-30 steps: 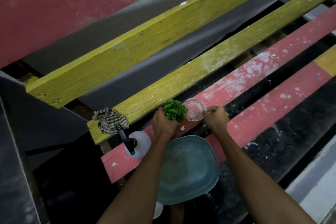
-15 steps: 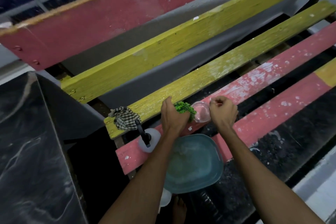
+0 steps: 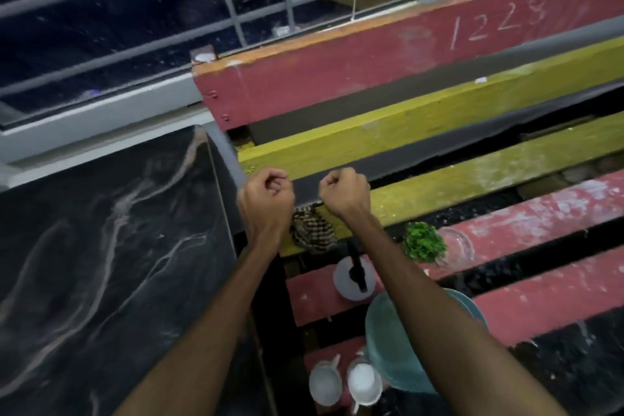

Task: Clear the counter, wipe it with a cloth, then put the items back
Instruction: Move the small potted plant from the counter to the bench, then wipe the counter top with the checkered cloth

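My left hand (image 3: 266, 199) and my right hand (image 3: 344, 194) hang side by side above the end of the slatted bench, both curled into loose fists with nothing in them. Just below them a checked cloth (image 3: 312, 233) lies bunched on a yellow slat (image 3: 472, 176). A small green plant (image 3: 423, 241) and a clear glass bowl (image 3: 456, 245) rest on a red slat (image 3: 540, 223) to the right. A white spray bottle with a black nozzle (image 3: 353, 275) stands by the cloth. The black marble counter (image 3: 101, 246) fills the left.
A teal plate (image 3: 395, 341) lies on the bench under my right forearm, with two white cups (image 3: 344, 382) in front of it. The bench's red backrest (image 3: 371, 61) bears the chalked number 1228. A barred window (image 3: 135, 27) runs behind the counter.
Both hands let go of the plant and the glass bowl, which stay on the red slat, and lifted up and left over the cloth. My view swung left toward the counter.
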